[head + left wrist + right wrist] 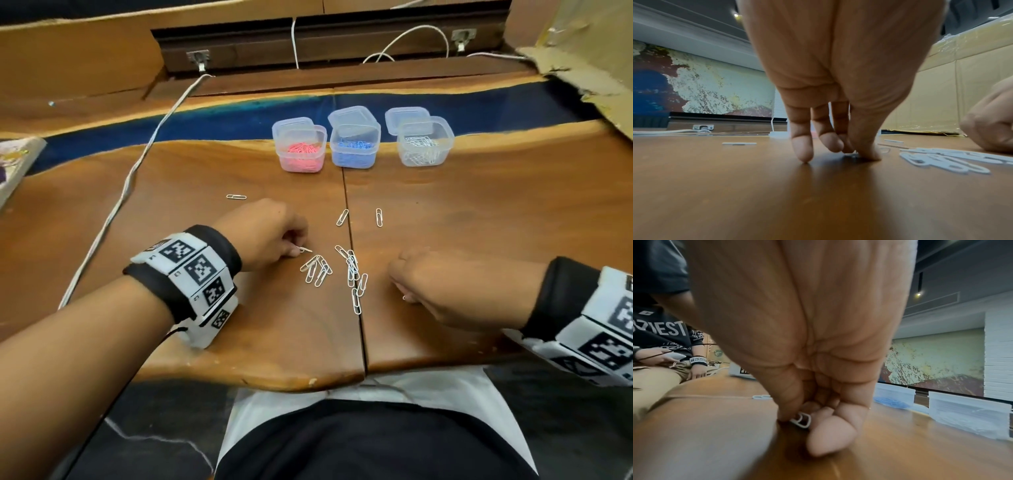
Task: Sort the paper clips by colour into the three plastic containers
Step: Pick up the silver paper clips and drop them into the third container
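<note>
Three clear plastic containers stand in a row at the back of the table: one with pink clips (301,147), one with blue clips (354,144), one with white clips (424,144). Only white paper clips lie loose on the wood, in a small heap (317,270) and a longer string (353,274) between my hands. My left hand (296,250) pinches a white clip (306,249) at the table surface; in the left wrist view its fingertips (865,154) press down on it. My right hand (399,291) is curled, holding a white clip (802,418) between thumb and fingers.
Single white clips lie apart at the left (236,196) and further back (342,217) (379,217). A white cable (137,171) runs across the left of the table. Cardboard (582,68) leans at the back right. Another person (663,353) sits to the side.
</note>
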Demonstrator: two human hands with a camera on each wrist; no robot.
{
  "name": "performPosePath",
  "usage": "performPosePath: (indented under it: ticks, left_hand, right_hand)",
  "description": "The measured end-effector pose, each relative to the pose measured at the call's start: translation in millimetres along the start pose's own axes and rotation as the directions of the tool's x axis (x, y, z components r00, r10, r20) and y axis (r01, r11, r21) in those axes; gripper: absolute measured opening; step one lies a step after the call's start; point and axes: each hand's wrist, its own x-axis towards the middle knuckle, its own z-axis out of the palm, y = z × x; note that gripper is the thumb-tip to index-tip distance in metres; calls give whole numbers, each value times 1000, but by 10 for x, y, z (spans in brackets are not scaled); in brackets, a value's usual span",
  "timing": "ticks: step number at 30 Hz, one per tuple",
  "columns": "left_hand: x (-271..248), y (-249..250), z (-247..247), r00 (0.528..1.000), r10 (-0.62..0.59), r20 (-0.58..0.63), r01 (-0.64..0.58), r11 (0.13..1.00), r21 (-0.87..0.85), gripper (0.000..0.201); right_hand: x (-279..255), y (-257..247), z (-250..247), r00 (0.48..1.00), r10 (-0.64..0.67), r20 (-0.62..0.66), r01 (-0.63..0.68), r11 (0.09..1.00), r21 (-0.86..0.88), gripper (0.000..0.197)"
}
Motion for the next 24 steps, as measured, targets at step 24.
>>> performPosePath:
  ticks: [24]
  left_hand:
    - [-261,304,82,999,-54,-8,53,997,-48,42]
  right_hand:
    - [767,-252,-258,957,289,-40,-269,926,265,22]
